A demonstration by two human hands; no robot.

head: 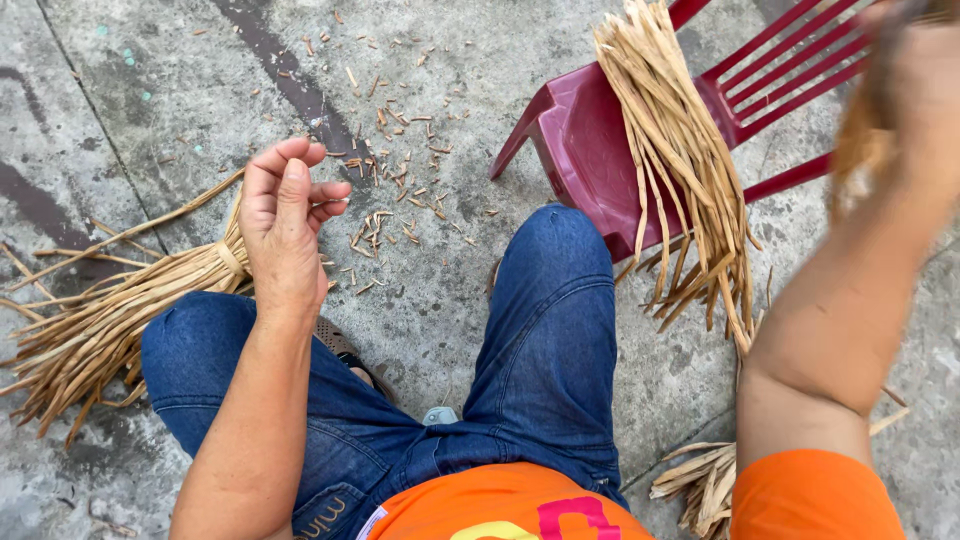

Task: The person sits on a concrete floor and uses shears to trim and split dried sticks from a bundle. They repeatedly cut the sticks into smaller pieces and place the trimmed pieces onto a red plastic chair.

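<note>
My left hand (285,215) hovers over my left knee with its fingers loosely curled and apart, and I see nothing in it. Just beyond it a tied bundle of dried tan leaf strips (110,320) lies on the concrete, partly hidden by my hand and knee. My right hand (925,70) is raised at the top right edge and blurred. It grips a few dried strips (860,135) that hang down from it. I sit in blue jeans and an orange shirt.
A dark red plastic chair (580,140) stands ahead on the right with a long bundle of strips (680,160) draped over its seat. Short cut scraps (400,190) litter the concrete floor. More strips (705,480) lie by my right hip.
</note>
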